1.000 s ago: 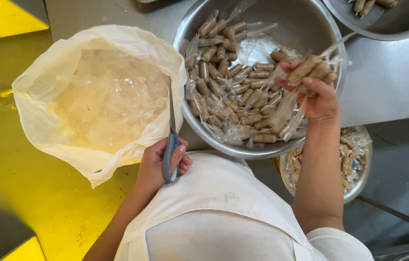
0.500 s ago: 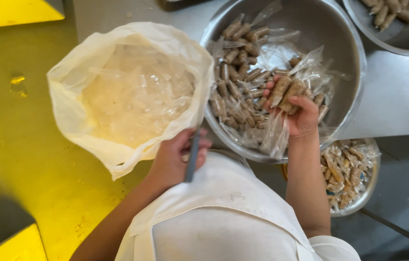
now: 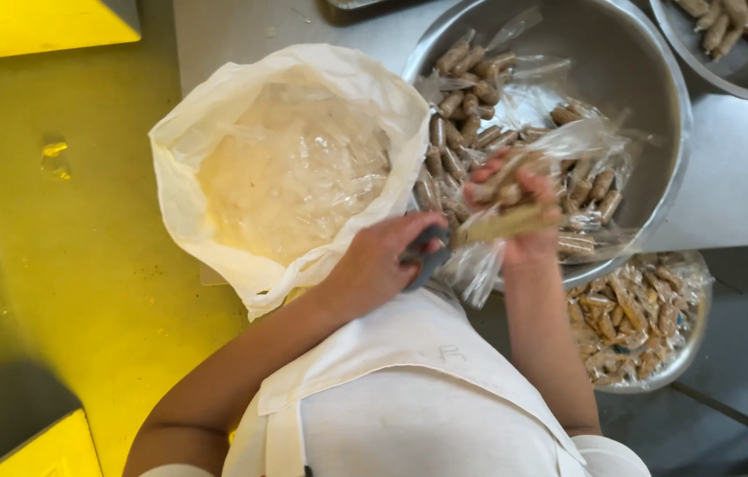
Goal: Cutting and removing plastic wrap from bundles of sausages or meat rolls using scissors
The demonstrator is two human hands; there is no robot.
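Note:
My left hand [image 3: 383, 261] grips a knife [image 3: 427, 256] with a blue-grey handle, its blade meeting a clear plastic packet of brown sausage-like rolls [image 3: 515, 208]. That packet is gripped by my right hand [image 3: 520, 199] above the near rim of a large steel bowl [image 3: 657, 97]. The bowl holds several more wrapped rolls [image 3: 471, 97] and loose clear film. A white sack [image 3: 215, 115] lined with crumpled clear plastic wrappers [image 3: 294, 168] stands open just left of the bowl.
A second steel bowl [image 3: 727, 79] with unwrapped rolls sits at the top right. Below the table edge, a lower bowl [image 3: 692, 349] holds more packed rolls. The floor [image 3: 56, 265] on the left is yellow. My white apron [image 3: 392, 397] fills the bottom.
My left hand has swung the knife right, from beside the sack to the packet. My right hand has brought the packet down toward the bowl's near rim.

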